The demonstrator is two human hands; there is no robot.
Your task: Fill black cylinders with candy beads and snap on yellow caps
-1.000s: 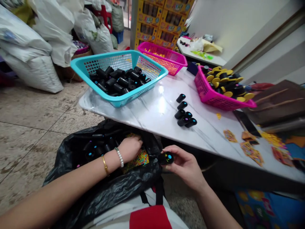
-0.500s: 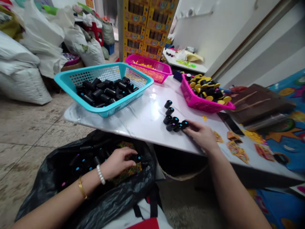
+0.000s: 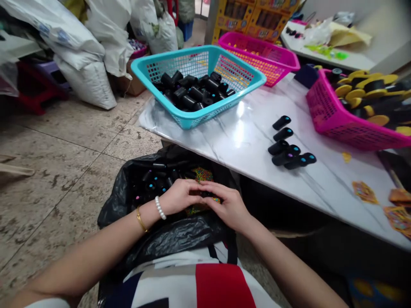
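Observation:
Both my hands are down in a black plastic bag [image 3: 167, 239] on my lap. My left hand [image 3: 178, 197], with a pearl bracelet and a gold bangle at the wrist, has its fingers curled. My right hand [image 3: 226, 207] meets it fingertip to fingertip, also curled. What is pinched between them is hidden. The bag holds several small black tubes with coloured ends [image 3: 150, 185] and a packet of coloured beads [image 3: 202, 174]. Several more black tubes [image 3: 289, 150] lie in a row on the marble table [image 3: 244, 132], beyond my right hand.
A teal basket [image 3: 192, 123] of black tubes sits at the table's near-left corner. A pink basket [image 3: 334, 126] of black and yellow parts stands at the right and another pink basket [image 3: 276, 68] behind. Coloured stickers [image 3: 364, 191] lie on the table. White sacks [image 3: 90, 81] are piled on the floor.
My right hand has left the row of tubes on the table and come back down into the bag beside my left hand. The view has tilted down and left.

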